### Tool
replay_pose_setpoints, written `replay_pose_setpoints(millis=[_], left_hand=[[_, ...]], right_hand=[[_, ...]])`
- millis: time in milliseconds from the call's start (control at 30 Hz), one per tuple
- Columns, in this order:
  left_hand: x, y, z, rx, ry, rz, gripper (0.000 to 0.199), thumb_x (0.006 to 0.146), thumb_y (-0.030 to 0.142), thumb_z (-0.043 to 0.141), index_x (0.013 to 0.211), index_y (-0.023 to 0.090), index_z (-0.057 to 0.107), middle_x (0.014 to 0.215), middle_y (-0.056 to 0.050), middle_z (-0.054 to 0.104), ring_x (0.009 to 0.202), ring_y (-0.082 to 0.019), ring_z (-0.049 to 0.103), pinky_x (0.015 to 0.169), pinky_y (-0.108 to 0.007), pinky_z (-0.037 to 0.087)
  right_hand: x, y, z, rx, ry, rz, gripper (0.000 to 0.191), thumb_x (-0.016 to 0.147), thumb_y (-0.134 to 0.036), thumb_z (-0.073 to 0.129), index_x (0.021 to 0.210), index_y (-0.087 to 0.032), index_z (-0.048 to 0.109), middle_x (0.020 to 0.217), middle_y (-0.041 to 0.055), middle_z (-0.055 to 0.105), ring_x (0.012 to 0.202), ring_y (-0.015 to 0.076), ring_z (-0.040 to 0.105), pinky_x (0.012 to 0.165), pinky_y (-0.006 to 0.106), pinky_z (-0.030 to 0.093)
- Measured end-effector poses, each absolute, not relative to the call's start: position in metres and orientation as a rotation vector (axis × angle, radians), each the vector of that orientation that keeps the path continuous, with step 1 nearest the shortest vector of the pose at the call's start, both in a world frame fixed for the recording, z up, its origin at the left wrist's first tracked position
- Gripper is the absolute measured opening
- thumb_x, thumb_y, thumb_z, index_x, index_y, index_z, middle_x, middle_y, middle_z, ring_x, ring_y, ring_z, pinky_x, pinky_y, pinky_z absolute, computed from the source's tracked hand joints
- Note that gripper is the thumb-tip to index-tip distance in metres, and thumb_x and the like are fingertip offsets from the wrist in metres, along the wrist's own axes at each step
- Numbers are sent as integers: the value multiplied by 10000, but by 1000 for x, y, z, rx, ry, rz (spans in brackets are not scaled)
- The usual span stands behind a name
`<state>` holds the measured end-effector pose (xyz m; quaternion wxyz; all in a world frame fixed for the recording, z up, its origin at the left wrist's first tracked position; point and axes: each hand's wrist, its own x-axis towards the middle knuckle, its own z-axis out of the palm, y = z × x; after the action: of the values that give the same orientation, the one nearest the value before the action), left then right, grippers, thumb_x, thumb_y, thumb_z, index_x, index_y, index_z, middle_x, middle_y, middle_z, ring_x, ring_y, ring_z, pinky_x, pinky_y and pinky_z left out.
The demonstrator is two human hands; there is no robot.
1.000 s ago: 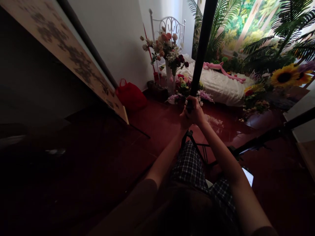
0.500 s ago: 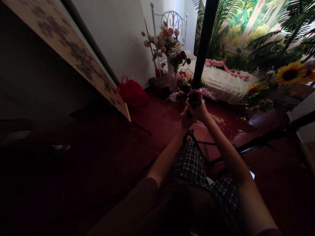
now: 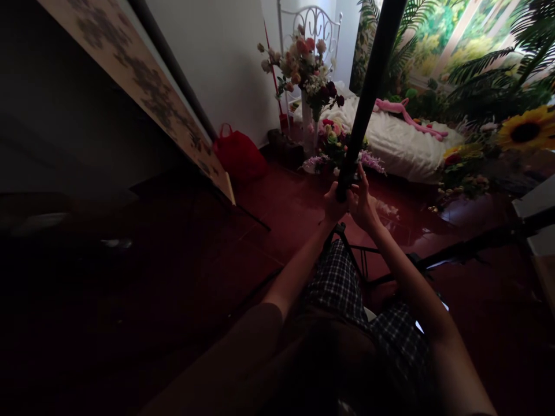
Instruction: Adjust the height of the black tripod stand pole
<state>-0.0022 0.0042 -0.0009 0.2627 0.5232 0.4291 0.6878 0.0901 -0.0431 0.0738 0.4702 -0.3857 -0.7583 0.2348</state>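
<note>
A long black stand pole (image 3: 368,98) slants up from in front of my lap to the top edge. My left hand (image 3: 335,206) is closed around its lower part. On the other side, my right hand (image 3: 363,205) touches the pole at about the same height, its index finger stretched upward and the fingers partly apart. Whether the right fingertips rest on a knob or collar is too dark to tell. Below both hands, black folding legs with braces (image 3: 365,263) show beside my checked trousers (image 3: 336,277).
Another black pole (image 3: 468,245) crosses at the right. Flowers in vases (image 3: 310,69) stand before a white metal headboard and a bed (image 3: 403,144) with a pink plush toy (image 3: 410,118). Left are a red bag (image 3: 240,153) and a leaning floral panel (image 3: 151,86). Sunflowers (image 3: 524,133) are at far right.
My right hand has slid down from around the pole's collar and loosened, its index finger now extended. My left hand has moved up slightly around the pole. The view has shifted a little.
</note>
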Motion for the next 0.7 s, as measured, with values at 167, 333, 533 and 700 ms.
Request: replay_pose_setpoints(millis=[167, 333, 533, 700], left_hand=[[-3, 5, 1, 1465, 1185, 1876, 206, 740, 347, 726, 829, 207, 603, 712, 10, 650, 623, -108, 606, 591, -219, 449], [-3, 1, 6, 1484, 1208, 1899, 192, 754, 343, 706, 809, 205, 584, 673, 22, 626, 601, -98, 587, 587, -214, 449], [-2, -2, 8, 1493, 1207, 1905, 198, 789, 372, 671, 828, 197, 586, 696, 4, 654, 608, -102, 611, 598, -217, 472], [0, 3, 4, 1494, 1254, 1904, 204, 783, 369, 677, 828, 191, 587, 700, 12, 660, 617, -99, 623, 600, -209, 480]], right_hand=[[111, -56, 58, -1033, -1903, 497, 479, 954, -367, 449, 1426, -290, 410, 1443, 107, 501, 1281, 263, 533, 1090, 517, 427], [117, -67, 52, -1210, -1847, 577, 380, 904, -344, 542, 1281, -301, 530, 1226, 70, 638, 987, 222, 664, 907, 413, 548], [113, -67, 47, -1221, -1543, 817, 365, 869, -377, 605, 1216, -304, 519, 926, -7, 680, 592, 98, 599, 534, 197, 482], [106, -47, 49, -1228, -1127, 1239, 219, 880, -337, 546, 1064, -217, 543, 516, -80, 528, 389, 79, 470, 385, 166, 339]])
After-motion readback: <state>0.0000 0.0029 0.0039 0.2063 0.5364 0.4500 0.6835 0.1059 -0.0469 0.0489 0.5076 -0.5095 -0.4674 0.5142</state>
